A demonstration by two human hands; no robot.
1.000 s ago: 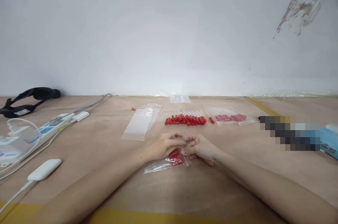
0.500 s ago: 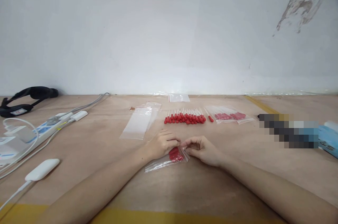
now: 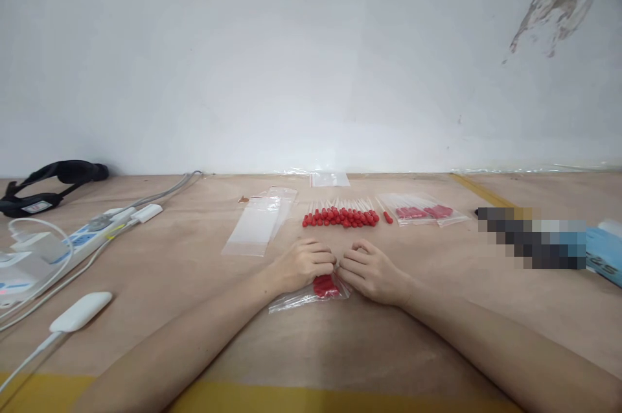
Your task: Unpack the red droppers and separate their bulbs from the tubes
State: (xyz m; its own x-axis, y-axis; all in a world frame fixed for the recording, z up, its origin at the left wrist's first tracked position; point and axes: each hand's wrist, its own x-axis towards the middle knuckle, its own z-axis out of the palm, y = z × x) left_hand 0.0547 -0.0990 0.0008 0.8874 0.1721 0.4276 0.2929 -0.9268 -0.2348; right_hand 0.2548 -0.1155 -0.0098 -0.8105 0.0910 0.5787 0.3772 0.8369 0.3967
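A clear zip bag with red-tipped sticks inside lies on the table under my fingers. My left hand is closed over the bag's upper edge, its fingers curled. At the bag's right end, my right hand is closed too, its fingertips almost meeting those of the left. The hands partly hide the bag's edge. Beyond them lies a row of loose sticks with red tips. One separate red-tipped stick rests at the right of that row.
Empty clear bags lie at the left, filled bags at the right. Another small bag is by the wall. A power strip with cables, a white device and a black headset occupy the left side.
My right hand's fingers have curled in and moved slightly left, closing on the bag's right end. My left hand has barely shifted.
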